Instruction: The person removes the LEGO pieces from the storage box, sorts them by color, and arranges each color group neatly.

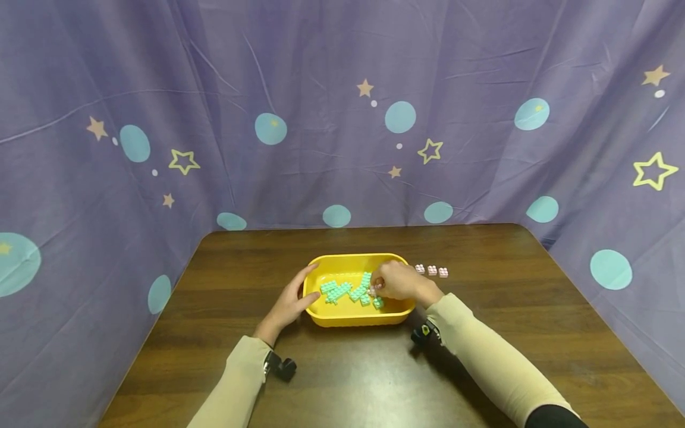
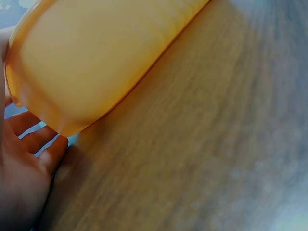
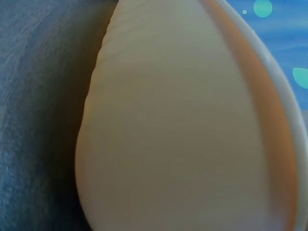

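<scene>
A yellow plastic tub [image 1: 353, 258] stands mid-table with several mint-green bricks [image 1: 342, 291] lying in it. My left hand [image 1: 299, 292] rests against the tub's left end, thumb by the rim and fingers laid fairly straight along the outer wall. The left wrist view shows those fingers [image 2: 33, 142] beside the tub's wall [image 2: 96, 57]. My right hand [image 1: 377, 287] reaches into the tub's right half, fingers curled down, pinching what looks like a small pale pink brick [image 1: 373, 290] among the green ones. The right wrist view shows only the tub's outer wall [image 3: 183, 125].
Three small pink bricks [image 1: 431, 270] lie in a row on the brown wooden table [image 1: 481, 333], just right of the tub. A purple curtain [image 1: 342, 119] with stars and dots encloses the table at the back and on both sides.
</scene>
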The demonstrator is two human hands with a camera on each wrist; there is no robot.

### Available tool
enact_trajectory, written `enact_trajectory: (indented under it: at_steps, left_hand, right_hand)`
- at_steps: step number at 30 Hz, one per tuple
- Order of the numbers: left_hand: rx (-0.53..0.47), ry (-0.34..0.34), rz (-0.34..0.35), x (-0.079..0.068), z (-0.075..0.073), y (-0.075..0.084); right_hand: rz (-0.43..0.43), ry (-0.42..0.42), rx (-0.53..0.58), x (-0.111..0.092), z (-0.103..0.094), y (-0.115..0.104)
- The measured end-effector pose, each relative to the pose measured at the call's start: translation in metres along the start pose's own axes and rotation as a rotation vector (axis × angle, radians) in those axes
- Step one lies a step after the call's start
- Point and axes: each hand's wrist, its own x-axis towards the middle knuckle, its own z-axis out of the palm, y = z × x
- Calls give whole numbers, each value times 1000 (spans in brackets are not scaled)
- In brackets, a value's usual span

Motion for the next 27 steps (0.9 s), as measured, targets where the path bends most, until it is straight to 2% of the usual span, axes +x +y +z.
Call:
enact_trajectory:
  at_steps: [7,15,27]
  left_hand:
    - [4,3,3,0,0,0]
    - [-6,3,8,0,0,0]
    - [3,6,-21,-1,1,1]
  right_hand:
    - [-10,7,28,0,-6,-1]
    - [43,31,42,-2,-17,-4]
    - [18,75,7,-7,-29,-4]
